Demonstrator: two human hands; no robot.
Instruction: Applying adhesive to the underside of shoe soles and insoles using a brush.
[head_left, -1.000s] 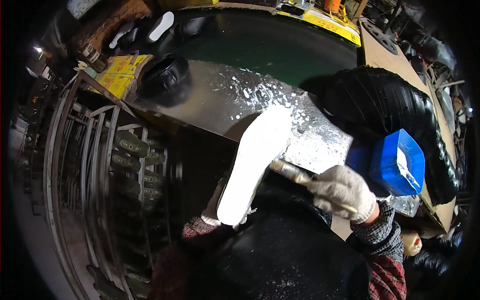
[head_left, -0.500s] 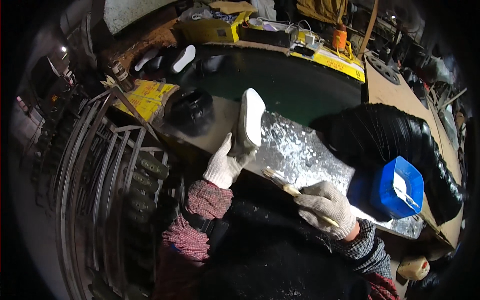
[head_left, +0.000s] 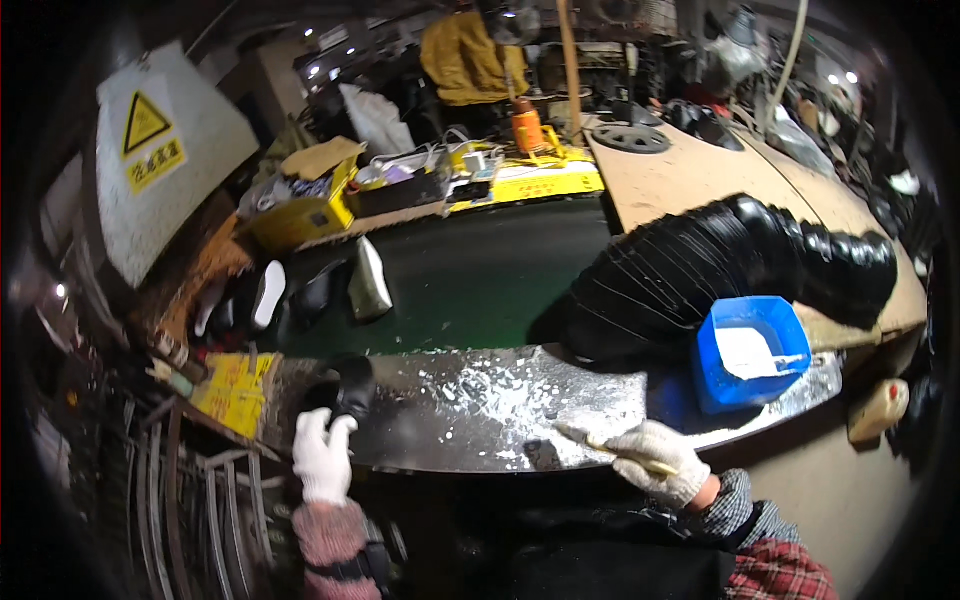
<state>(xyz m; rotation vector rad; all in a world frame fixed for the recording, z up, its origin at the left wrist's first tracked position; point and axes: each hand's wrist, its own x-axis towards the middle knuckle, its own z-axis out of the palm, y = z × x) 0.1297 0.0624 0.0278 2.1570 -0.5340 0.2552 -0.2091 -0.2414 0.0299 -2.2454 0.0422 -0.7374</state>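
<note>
My left hand (head_left: pixel 325 455), in a white knit glove, reaches to the near edge of a black shoe upper (head_left: pixel 352 390) on the left of the workbench. Its fingers and thumb are apart, at the edge of the upper; I cannot tell whether they touch it. In my right hand (head_left: pixel 660 462), also gloved, is a brush (head_left: pixel 580 436), its bristles pointing left over the white-spattered bench (head_left: pixel 500 400). A blue tub (head_left: pixel 710 355) with white liquid and a stick-like tool stands to the right. On the dark green belt, a shoe form with a pale sole (head_left: pixel 370 280) stands tilted.
More shoes, including a white-soled one (head_left: pixel 268 295), sit on the belt at the left. A large black ribbed duct (head_left: pixel 700 265) lies behind the tub. Metal rack bars (head_left: pixel 230 520) rise at lower left. Yellow cartons (head_left: pixel 315 215) and an orange bottle (head_left: pixel 526 128) stand behind the belt.
The shoe form my left hand held has been let go and now stands on the belt. That hand has moved to the black upper. My right hand keeps the brush. The view has shifted.
</note>
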